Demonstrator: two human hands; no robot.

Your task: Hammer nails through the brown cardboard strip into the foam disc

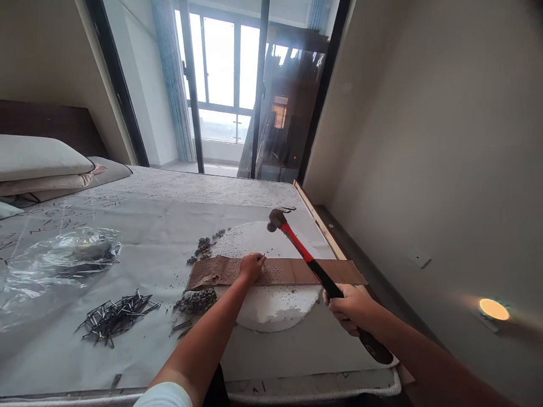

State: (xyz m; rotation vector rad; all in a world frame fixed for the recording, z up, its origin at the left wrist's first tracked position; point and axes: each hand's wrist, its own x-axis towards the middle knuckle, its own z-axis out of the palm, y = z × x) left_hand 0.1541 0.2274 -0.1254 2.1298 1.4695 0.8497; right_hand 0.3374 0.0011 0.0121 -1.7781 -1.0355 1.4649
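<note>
My right hand (348,305) is wrapped round the black grip of a claw hammer (297,243) with a red and black handle. The hammer's head is raised above the far side of a brown wooden board (305,271). My left hand (251,267) rests on the board, its fingers pinched on a nail (263,257) of which only a small end shows. Many small holes dot the board around these fingers. Under the board lies a round white foam slab (271,311). A heap of loose nails (116,316) lies to the left of my left arm.
Grey crumbled lumps (195,301) lie beside the board's left end, with a few nails near them. A clear plastic bag (63,265) is further left. Grey sheeting (144,226) covers the mattress. Pillows (42,158) are at far left; a wall (445,169) stands at right.
</note>
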